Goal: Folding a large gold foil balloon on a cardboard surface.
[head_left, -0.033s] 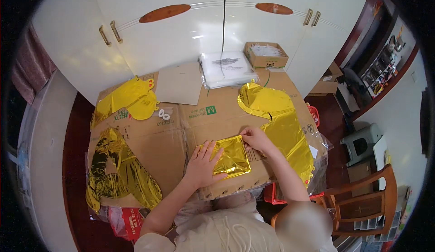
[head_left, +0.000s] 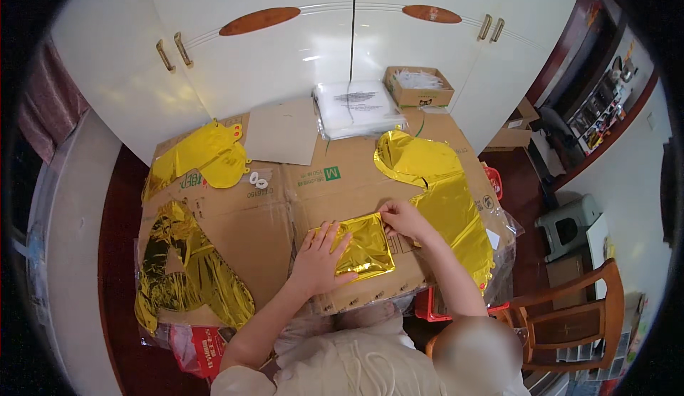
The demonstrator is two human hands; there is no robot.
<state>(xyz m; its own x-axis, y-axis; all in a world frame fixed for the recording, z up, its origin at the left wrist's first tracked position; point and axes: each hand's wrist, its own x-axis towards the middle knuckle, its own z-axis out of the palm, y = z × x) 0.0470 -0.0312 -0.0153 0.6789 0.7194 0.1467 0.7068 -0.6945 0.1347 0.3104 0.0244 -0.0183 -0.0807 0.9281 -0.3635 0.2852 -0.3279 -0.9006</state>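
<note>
A gold foil balloon (head_left: 365,248), folded flat into a rectangle, lies near the front of the cardboard-covered table. My left hand (head_left: 320,260) rests spread over its left part, palm down. At its upper right corner, the thumb and fingers of my right hand (head_left: 399,219) pinch the foil edge. To the right, close to my right forearm, stretches a large unfolded gold foil balloon (head_left: 449,207). Two more flat ones lie on the left: an A-shaped gold balloon (head_left: 192,271) near the front and another gold balloon (head_left: 206,155) farther back.
Two small white rings (head_left: 258,180) lie by the far left balloon. Behind are a grey-brown board (head_left: 280,134), a stack of clear plastic bags (head_left: 356,107) and a small carton (head_left: 420,89) of white pieces. White cabinets (head_left: 285,61) stand behind the table; a wooden chair (head_left: 570,317) is at the right.
</note>
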